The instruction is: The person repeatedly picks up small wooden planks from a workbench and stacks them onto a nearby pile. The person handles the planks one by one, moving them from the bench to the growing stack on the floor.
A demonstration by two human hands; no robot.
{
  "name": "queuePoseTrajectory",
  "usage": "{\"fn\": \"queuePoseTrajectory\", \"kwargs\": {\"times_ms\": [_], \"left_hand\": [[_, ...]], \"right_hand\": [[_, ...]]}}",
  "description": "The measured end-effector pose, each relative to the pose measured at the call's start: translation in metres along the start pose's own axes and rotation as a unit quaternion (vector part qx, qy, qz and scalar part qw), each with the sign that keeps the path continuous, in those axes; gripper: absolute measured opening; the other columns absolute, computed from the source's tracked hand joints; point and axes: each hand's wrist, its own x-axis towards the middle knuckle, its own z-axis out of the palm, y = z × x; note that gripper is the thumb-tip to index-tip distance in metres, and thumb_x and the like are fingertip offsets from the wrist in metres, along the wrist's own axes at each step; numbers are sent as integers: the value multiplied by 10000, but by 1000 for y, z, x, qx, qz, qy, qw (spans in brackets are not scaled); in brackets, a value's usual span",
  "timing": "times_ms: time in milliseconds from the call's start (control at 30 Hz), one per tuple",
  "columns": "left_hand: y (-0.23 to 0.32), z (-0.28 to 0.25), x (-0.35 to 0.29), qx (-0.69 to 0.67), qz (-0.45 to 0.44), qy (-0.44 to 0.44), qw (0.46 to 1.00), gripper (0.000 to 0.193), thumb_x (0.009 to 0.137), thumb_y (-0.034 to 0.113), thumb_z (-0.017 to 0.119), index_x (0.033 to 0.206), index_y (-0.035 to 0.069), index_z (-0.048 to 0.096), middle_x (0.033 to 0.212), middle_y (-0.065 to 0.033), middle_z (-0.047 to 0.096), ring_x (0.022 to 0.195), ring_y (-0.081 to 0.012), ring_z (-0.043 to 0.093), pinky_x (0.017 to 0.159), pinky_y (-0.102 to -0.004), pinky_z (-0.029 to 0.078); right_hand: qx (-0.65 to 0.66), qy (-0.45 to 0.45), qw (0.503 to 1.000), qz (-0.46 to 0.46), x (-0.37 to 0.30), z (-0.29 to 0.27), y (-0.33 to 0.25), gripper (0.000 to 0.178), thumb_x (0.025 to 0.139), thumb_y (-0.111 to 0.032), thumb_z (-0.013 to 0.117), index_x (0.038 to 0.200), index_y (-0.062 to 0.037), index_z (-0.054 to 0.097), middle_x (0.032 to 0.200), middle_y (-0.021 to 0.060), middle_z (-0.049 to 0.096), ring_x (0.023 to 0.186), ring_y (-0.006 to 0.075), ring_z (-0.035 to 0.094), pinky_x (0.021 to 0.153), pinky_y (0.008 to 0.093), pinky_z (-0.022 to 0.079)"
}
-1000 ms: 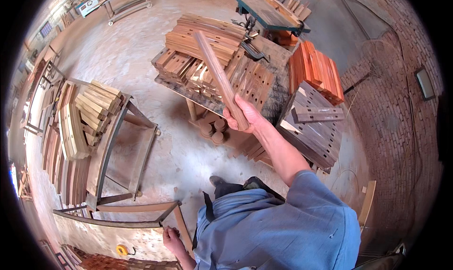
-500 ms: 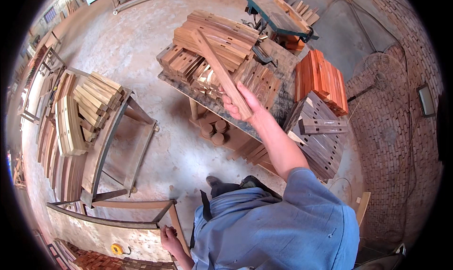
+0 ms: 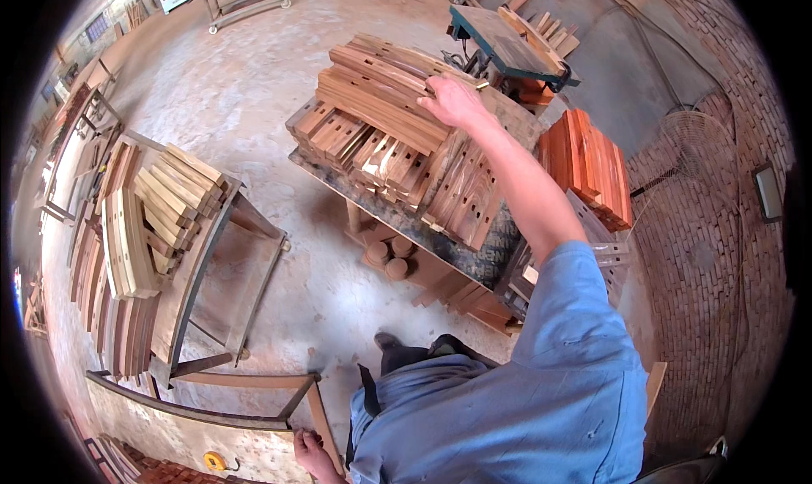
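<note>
Over the far right part of a slat pile, my right hand is closed, its fingers curled over the end of a wooden slat on top. The slats below are brown, and several have dark slots cut in them. They lie in layers on a dark worktable. My left hand hangs low by my left side, near the corner of a metal-framed bench. Its fingers are curled; what they hold, if anything, is hidden.
Reddish boards stand stacked at the worktable's right. Pale slats lie on a left bench. A tape measure sits at lower left. A green-edged machine table stands behind; a fan is by the brick wall.
My right hand has reached away from me and to the right, taking the raised slat down onto the pile. My left hand stays low and curled. The view has shifted slightly.
</note>
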Motion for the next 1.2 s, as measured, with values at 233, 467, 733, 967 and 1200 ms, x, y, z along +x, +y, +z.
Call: {"fn": "queuePoseTrajectory", "kwargs": {"times_ms": [233,467,733,967,1200], "left_hand": [[-12,-7,-7,-7,-18,34,999,197,977,144,553,1013,-38,619,748,-62,611,634,-131,564,571,-279,484],[-36,-17,-14,-30,-43,29,998,193,991,178,535,934,-1,577,728,-30,578,626,-115,537,551,-267,447],[-29,-67,-54,60,-106,141,982,296,948,194,559,884,-83,641,686,-147,634,613,-196,583,579,-353,489],[-81,-91,-59,123,-97,245,957,287,910,211,623,1112,14,670,951,-177,710,878,-293,695,787,-356,531],[-134,-135,-118,274,-106,389,873,224,873,181,658,1093,133,658,971,-115,679,848,-314,672,714,-426,552]], "right_hand": [[-43,-4,999,6,40,27,26,383,872,-353,677,1088,-40,634,1088,189,673,1072,352,626,900,474,503],[-72,96,993,-5,44,41,43,319,836,-337,716,1024,-80,686,1063,173,650,1028,359,626,881,468,508],[-248,157,955,-44,56,67,28,205,866,-261,605,944,-127,739,899,166,674,957,343,648,830,464,527],[20,154,986,-60,-29,47,22,521,1000,-455,499,1259,-27,646,1292,182,620,1170,336,592,1003,393,462],[154,42,972,-171,-123,163,-62,490,998,-414,535,1261,-12,626,1121,159,687,967,292,645,856,356,500]]}}
